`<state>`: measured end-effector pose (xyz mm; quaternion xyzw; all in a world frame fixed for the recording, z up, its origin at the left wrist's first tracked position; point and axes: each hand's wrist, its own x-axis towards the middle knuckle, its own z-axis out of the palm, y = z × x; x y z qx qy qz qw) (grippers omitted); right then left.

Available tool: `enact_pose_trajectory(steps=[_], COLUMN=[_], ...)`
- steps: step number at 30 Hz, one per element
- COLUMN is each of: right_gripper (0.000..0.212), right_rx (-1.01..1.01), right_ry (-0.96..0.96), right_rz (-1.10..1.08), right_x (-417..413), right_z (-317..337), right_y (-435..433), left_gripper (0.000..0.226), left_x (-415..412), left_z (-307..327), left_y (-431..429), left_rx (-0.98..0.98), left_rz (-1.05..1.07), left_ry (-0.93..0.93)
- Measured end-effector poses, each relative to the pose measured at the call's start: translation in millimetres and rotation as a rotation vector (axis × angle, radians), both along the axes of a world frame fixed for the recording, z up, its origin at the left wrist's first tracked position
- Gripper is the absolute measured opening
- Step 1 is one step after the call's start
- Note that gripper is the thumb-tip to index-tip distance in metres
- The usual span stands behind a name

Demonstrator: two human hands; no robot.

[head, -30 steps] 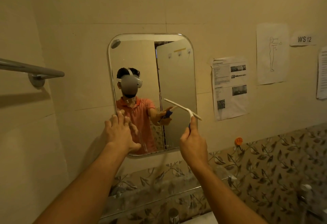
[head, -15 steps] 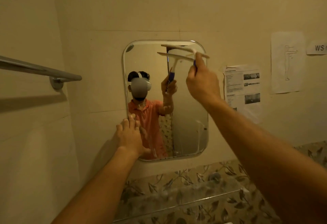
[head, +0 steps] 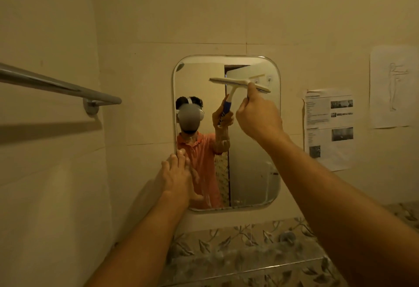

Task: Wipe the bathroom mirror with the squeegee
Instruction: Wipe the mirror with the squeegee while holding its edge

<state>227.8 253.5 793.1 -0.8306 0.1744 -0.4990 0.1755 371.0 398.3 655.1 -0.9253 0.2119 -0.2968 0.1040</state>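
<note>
The mirror (head: 251, 168), a rounded rectangle, hangs on the beige tiled wall straight ahead. My right hand (head: 258, 114) grips the handle of a white squeegee (head: 229, 82); its blade lies almost level against the glass in the upper right part of the mirror, a little below the top edge. The blue handle shows only in the reflection. My left hand (head: 176, 178) rests flat with fingers spread on the mirror's lower left edge and the wall beside it. The mirror reflects a person in an orange shirt and a door.
A metal towel bar (head: 56, 86) juts out from the left wall at shoulder height. Printed sheets (head: 328, 128) and a sketch sheet (head: 393, 86) are taped to the wall on the right. A glass shelf (head: 249, 266) runs under the mirror in front of leaf-patterned tiles.
My right hand lifted the squeegee from the mirror's lower right to its top edge, then drew it a short way down the glass. My left hand stayed on the lower left edge.
</note>
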Motion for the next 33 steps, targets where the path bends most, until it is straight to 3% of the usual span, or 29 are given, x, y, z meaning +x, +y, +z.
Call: enact_pose_trajectory(steps=[10,22,27,33], right_gripper=[0.068,0.070,0.068,0.060], right_rx=[0.070,0.120,0.077,-0.102], right_ry=[0.130,0.235,0.195,0.019], right_rz=[0.003,0.018,0.053,0.104], right_x=[6,-6,-9,5], right_z=[-105,-163,-141,-46], right_y=[22,45,40,40], left_gripper=[0.127,0.131,0.131,0.128], left_x=[-2,1,1,-2], left_z=[2,-2,-2,-1], left_y=[-3,0,3,4], left_rx=[0.007,-0.015,-0.019,-0.022], left_rz=[0.039,0.004,-0.011,-0.042], left_ry=[0.058,0.039,0.056,0.049])
